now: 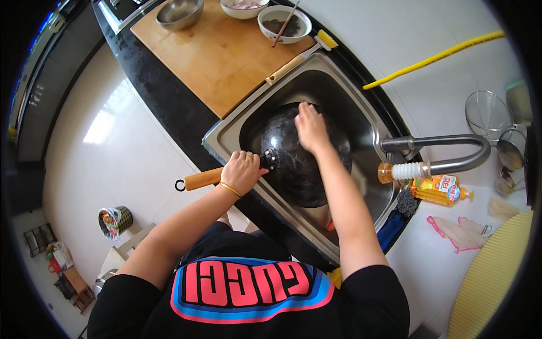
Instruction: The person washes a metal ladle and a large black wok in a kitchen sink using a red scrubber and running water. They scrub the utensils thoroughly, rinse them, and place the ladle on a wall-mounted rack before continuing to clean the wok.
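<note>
A black wok rests tilted in the stainless steel sink, its dark surface wet and shiny. Its wooden handle sticks out over the sink's front rim and ends in a black hanging ring. My left hand grips that handle close to the riveted joint. On the wok's far part lies my right hand, palm down with the fingers stretched out close together. The palm's underside is hidden, so I cannot tell whether anything is beneath it.
The faucet reaches over the sink's right side. Behind it stand a dish soap bottle and a steel wool scrubber. A yellow-bristled brush lies along the wooden cutting board, which bears a metal bowl and a white bowl with a stick across it.
</note>
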Tool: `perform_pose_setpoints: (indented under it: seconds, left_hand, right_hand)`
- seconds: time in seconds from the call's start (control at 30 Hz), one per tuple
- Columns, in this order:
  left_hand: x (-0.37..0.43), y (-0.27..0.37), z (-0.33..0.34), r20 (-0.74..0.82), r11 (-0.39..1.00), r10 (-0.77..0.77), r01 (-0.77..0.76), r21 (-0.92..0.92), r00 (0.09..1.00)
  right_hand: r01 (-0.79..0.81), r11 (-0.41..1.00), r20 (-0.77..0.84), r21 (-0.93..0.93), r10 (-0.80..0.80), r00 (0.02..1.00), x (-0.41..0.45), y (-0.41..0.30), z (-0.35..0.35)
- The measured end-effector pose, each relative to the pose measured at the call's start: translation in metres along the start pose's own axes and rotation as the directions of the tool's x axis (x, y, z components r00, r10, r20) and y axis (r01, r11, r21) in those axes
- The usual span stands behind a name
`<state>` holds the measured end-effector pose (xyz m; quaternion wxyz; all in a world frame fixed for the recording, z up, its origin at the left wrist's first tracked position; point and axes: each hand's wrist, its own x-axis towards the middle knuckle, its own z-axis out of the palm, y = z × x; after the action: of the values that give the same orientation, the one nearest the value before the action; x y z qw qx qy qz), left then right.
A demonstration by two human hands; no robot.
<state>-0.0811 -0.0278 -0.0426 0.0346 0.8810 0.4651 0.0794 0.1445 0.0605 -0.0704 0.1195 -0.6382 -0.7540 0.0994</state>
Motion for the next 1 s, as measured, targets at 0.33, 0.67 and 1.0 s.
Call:
perform_pose_setpoints:
  seconds: [0.33, 0.67, 1.0]
  left_hand:
    - [0.000, -0.002, 0.007, 0.031, 0.997, -0.031, 0.033, -0.064, 0.999]
    - [0.000, -0.003, 0.008, 0.001, 0.999, -0.005, 0.005, -0.044, 1.000]
    - [-0.002, -0.004, 0.011, -0.010, 1.000, -0.002, 0.002, -0.020, 1.000]
  right_hand:
    - [-0.148, 0.989, 0.059, -0.017, 0.148, 0.987, -0.002, -0.005, 0.000]
    - [-0.369, 0.929, 0.383, 0.035, 0.329, 0.863, 0.058, 0.051, 0.006]
    - [0.184, 0.929, 0.296, -0.320, -0.086, 0.951, 0.015, -0.075, -0.004]
